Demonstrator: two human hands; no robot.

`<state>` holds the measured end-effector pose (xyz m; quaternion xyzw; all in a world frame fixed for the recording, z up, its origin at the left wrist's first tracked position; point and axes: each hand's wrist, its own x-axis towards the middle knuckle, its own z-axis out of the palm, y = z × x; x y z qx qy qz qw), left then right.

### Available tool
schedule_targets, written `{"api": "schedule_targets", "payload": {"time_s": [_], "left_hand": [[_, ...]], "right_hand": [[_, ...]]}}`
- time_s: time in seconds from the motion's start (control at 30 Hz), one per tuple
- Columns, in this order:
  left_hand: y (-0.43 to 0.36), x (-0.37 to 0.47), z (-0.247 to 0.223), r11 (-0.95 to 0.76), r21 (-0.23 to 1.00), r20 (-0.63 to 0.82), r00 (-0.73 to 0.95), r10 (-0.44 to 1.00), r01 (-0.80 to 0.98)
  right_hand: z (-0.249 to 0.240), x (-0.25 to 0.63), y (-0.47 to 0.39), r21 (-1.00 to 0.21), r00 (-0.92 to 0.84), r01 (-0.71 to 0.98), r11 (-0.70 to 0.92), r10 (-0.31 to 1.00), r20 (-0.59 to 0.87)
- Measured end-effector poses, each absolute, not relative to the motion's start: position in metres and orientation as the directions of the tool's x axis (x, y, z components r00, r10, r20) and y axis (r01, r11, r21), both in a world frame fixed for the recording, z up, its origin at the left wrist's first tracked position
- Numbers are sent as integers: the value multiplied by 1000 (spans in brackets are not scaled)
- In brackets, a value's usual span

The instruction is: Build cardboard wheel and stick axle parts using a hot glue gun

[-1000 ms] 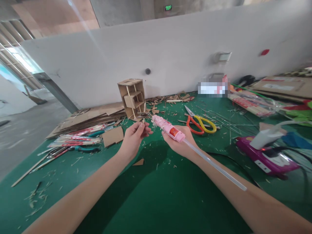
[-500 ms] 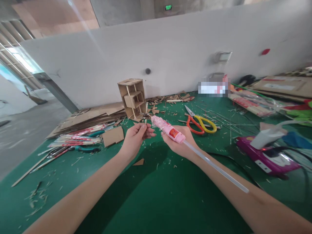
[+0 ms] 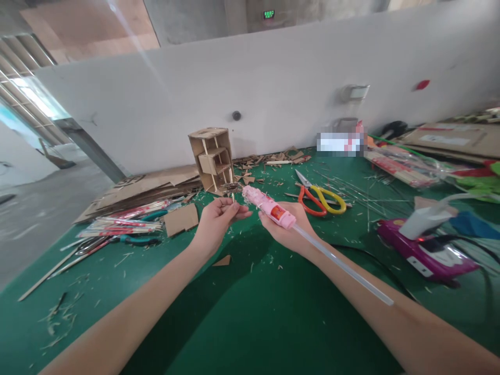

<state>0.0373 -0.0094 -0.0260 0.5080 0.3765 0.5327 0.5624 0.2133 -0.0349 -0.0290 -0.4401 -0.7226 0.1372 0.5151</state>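
Observation:
My right hand (image 3: 287, 229) is wrapped round a pink hot glue gun (image 3: 265, 203), its nozzle pointing forward and left. A long clear glue stick (image 3: 344, 265) sticks out of its back end over my forearm. My left hand (image 3: 219, 219) pinches a thin wooden stick (image 3: 233, 197) upright between thumb and fingers, close to the nozzle. Whether nozzle and stick touch, I cannot tell. Just behind them stands a small cardboard shelf frame (image 3: 211, 159) with thin stick posts.
Orange-and-yellow-handled scissors (image 3: 322, 200) lie right of the glue gun. A purple power strip (image 3: 425, 252) with cords sits at the right. To the left are bundled sticks (image 3: 121, 221), pliers (image 3: 136, 239) and cardboard sheets (image 3: 152, 190). Cardboard scraps (image 3: 269, 159) line the white wall.
The wooden stick's upper end has shifted slightly left beside the nozzle, and my left fingers have rolled a little around it. My right hand and the glue gun stay nearly still.

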Motion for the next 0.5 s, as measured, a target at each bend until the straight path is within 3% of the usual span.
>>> {"api": "schedule_targets", "payload": {"time_s": [0.5], "left_hand": [[-8, 37, -30, -119, 971, 154, 161, 975, -208]], "right_hand": [[-32, 215, -33, -625, -126, 507, 594, 768, 628]]}}
